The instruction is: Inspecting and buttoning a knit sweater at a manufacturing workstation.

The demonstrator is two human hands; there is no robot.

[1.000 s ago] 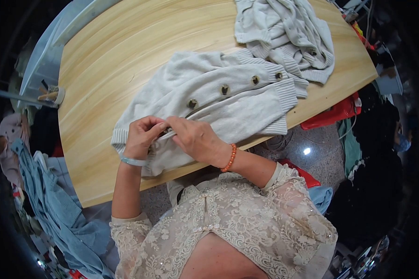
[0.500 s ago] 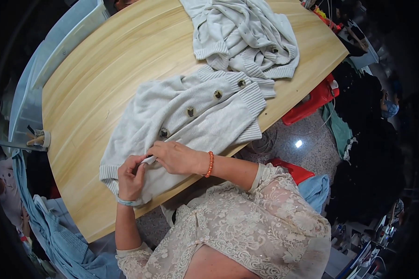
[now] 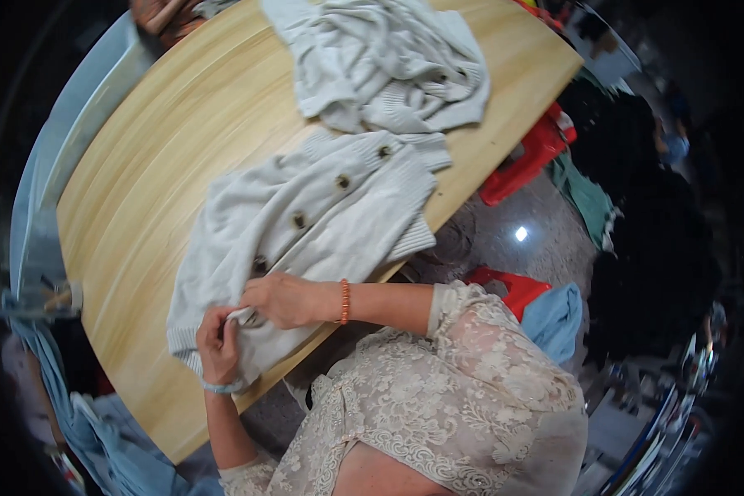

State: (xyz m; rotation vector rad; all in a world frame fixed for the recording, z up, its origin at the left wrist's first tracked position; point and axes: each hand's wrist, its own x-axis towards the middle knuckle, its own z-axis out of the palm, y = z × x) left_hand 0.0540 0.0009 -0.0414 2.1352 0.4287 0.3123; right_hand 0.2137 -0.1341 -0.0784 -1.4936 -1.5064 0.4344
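Note:
A pale grey-white knit cardigan lies on the table in front of me, its ribbed cuffs and hem spread out. A row of dark buttons runs along its front band, among them a button midway up. My left hand is closed in a pinch on the cardigan's front edge near the lower end. Right beside it, my right hand grips the same edge with bent fingers, just below the lowest visible button. Whatever lies between the fingertips is partly hidden.
A second pale knit garment lies crumpled at the table's far side. Translucent plastic bins stand along the left edge. To the right are a red plastic stool and a dark heap of cloth. Blue garments hang at lower left.
The whole view has shifted, so the table and cardigan sit farther left. Both hands keep pinching the same stretch of the cardigan's edge. More of another person shows at the top left.

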